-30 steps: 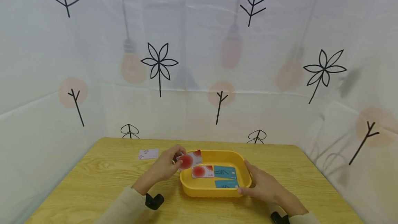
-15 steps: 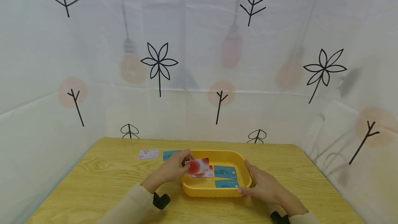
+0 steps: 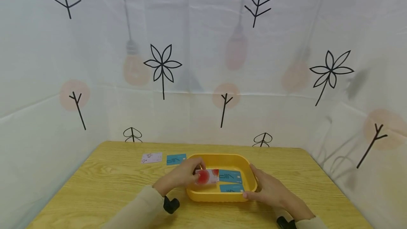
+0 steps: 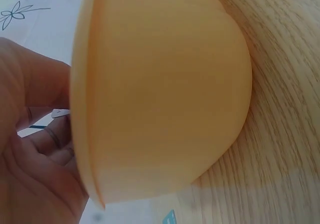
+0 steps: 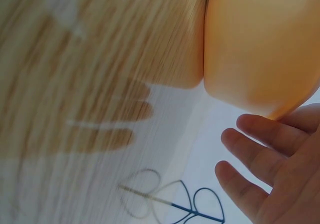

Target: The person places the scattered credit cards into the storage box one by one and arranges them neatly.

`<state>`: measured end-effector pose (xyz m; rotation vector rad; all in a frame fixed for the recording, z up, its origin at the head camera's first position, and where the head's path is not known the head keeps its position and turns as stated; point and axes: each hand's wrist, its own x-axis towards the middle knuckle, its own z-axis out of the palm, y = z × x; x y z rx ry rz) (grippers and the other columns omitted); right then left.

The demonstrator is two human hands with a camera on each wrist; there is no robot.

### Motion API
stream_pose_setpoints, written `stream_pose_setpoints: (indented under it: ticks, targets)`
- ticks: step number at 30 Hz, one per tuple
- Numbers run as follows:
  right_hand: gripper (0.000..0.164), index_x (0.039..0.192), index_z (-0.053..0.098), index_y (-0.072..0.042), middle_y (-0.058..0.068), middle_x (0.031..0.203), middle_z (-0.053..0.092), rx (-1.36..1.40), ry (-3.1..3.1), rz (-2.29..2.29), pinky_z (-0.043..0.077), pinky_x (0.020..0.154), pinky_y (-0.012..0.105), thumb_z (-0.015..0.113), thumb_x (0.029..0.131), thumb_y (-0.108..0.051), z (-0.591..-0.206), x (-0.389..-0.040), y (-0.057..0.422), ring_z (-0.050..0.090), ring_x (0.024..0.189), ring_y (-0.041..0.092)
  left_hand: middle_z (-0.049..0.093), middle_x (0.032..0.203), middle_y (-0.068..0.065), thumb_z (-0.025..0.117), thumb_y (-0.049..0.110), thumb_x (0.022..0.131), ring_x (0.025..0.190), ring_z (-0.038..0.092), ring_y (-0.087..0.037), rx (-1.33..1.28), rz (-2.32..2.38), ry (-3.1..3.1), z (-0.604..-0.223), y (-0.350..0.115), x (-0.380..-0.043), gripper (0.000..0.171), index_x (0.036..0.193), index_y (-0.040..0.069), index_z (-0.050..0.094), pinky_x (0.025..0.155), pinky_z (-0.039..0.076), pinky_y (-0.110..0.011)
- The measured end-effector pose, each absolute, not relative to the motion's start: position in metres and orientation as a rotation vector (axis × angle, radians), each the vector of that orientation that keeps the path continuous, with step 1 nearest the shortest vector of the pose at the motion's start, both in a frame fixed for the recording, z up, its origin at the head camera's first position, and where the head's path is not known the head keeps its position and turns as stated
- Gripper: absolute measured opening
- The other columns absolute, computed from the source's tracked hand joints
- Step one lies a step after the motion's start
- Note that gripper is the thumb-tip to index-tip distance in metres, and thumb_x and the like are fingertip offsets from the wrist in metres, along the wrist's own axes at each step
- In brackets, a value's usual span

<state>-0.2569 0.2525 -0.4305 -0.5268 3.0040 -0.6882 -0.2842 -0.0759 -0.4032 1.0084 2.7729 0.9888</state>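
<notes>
My left hand (image 3: 184,174) reaches over the left rim of a yellow plastic tray (image 3: 222,197). Its thumb and fingers pinch a white card with red circles (image 3: 210,176), held low inside the tray. In the left wrist view, the tray's outer wall (image 4: 165,93) hides most of the card; only a small corner shows between the fingers. Two blue VIP cards (image 3: 230,176) lie in the tray's right half. My right hand (image 3: 270,188) rests against the tray's right end, thumb at the near rim. Fairly straight fingers (image 5: 255,149) show beside the wall in the right wrist view.
On the wooden table (image 3: 105,186), left of the tray, lie a pale card with small drawings (image 3: 151,157) and another blue VIP card (image 3: 176,159). A white cloth (image 3: 197,116) printed with plants and lamps hangs behind the table.
My left hand has moved right and down into the tray with the red-and-white card, over the similar card lying there. The blue card on the table has come into sight. The right hand stays put.
</notes>
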Motion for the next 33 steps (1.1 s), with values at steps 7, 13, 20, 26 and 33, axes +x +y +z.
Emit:
stream_pose_setpoints:
  ticks: [7, 13, 20, 26, 33]
  targets:
    - [0.106, 0.151, 0.018, -0.001, 0.02, 0.149, 0.033, -0.536, 2.998, -0.689, 0.036, 0.097, 0.06, 0.063, 0.079, -0.064, -0.431, -0.257, 0.253, 0.037, 0.132, 0.04, 0.058, 0.093, 0.003, 0.06, 0.0, 0.088, 0.08, 0.052, -0.011, 0.98, 0.957, 2.744, -0.407, -0.07, -0.287, 0.022, 0.102, 0.017, 0.055, 0.072, 0.047, -0.021]
    - [0.106, 0.152, 0.018, -0.002, 0.019, 0.149, 0.035, -0.536, 2.996, -0.693, 0.037, 0.096, 0.061, 0.064, 0.079, -0.063, -0.431, -0.258, 0.253, 0.038, 0.131, 0.04, 0.058, 0.093, 0.006, 0.06, 0.0, 0.087, 0.079, 0.053, -0.01, 0.945, 0.923, 2.753, -0.406, -0.067, -0.285, 0.022, 0.097, 0.019, 0.056, 0.069, 0.048, -0.021]
    - [0.105, 0.152, 0.017, -0.002, 0.019, 0.149, 0.035, -0.545, 2.996, -0.69, 0.038, 0.095, 0.06, 0.063, 0.079, -0.062, -0.431, -0.257, 0.253, 0.038, 0.131, 0.04, 0.059, 0.092, 0.006, 0.062, 0.002, 0.086, 0.078, 0.053, -0.009, 0.942, 0.839, 2.8, -0.408, -0.064, -0.286, 0.02, 0.095, 0.019, 0.057, 0.067, 0.047, -0.021]
    - [0.105, 0.151, 0.019, -0.002, 0.019, 0.148, 0.035, -0.544, 3.004, -0.684, 0.038, 0.095, 0.06, 0.064, 0.079, -0.063, -0.431, -0.257, 0.253, 0.039, 0.131, 0.039, 0.059, 0.089, 0.007, 0.064, 0.005, 0.087, 0.075, 0.053, -0.01, 0.932, 0.781, 2.831, -0.41, -0.062, -0.288, 0.016, 0.094, 0.018, 0.059, 0.066, 0.048, -0.02]
    - [0.105, 0.151, 0.019, -0.002, 0.019, 0.148, 0.036, -0.532, 3.01, -0.68, 0.038, 0.094, 0.06, 0.063, 0.078, -0.064, -0.431, -0.257, 0.252, 0.04, 0.13, 0.039, 0.055, 0.078, 0.01, 0.067, 0.009, 0.085, 0.069, 0.051, -0.009, 0.936, 0.651, 2.887, -0.406, -0.059, -0.286, 0.012, 0.087, 0.019, 0.06, 0.062, 0.046, -0.02]
